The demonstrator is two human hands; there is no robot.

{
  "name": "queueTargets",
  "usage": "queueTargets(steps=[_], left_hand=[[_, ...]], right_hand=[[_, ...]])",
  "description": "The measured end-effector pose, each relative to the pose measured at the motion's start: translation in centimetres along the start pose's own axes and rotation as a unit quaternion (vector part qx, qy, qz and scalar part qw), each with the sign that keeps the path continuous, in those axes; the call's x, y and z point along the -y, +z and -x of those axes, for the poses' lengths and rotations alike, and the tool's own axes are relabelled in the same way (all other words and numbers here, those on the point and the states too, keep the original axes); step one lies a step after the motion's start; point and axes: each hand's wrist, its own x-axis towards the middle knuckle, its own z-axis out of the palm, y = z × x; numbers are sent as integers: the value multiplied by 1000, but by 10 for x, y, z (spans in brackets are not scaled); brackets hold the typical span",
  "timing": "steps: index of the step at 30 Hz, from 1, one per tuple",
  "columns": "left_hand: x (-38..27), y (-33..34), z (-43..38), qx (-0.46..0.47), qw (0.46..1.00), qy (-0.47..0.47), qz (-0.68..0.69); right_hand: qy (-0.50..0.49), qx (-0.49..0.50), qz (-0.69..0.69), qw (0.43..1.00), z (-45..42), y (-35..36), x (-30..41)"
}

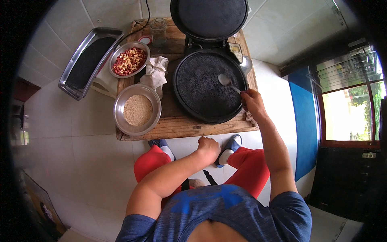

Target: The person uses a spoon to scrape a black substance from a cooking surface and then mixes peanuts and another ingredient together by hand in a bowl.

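My right hand [252, 101] grips the handle of a metal spoon [224, 80]. The spoon's bowl rests over small black grains, which look like sesame seeds [208, 90], spread across the round black pan [180, 104] of an electric griddle. Behind it, the griddle's round lid [211, 18] stands raised on its hinge. My left hand [209, 148] is curled into a loose fist in front of the table edge, apart from the table, with nothing seen in it. To the left, a steel bowl [155, 118] holds pale beige seeds or grains [138, 110].
On the wooden table [181, 127] are a bowl of peanuts [129, 59], a crumpled cloth [155, 72], a glass jar [158, 31] and a red-rimmed lid [145, 40]. A metal tray of black grains [90, 63] stands left of the table. A cable [147, 18] runs behind the peanuts.
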Motion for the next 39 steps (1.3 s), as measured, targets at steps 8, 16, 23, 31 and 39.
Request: queueTargets(steps=[8,16,23,31,39], left_hand=[[0,4,-1,3,1000,3,-4],[2,3,-4,15,1000,-2,3],[0,1,-3,19,1000,0,-4],[-2,-2,1,34,999,18,-30],[-3,8,2,-6,1000,8,-15]], right_hand=[[-57,107,-37,992,9,41,15],[-72,54,-28,996,-37,61,32],[5,-35,-67,997,-54,9,0],[98,88,-155,979,26,-4,-26],[-30,137,-31,990,51,17,-16]])
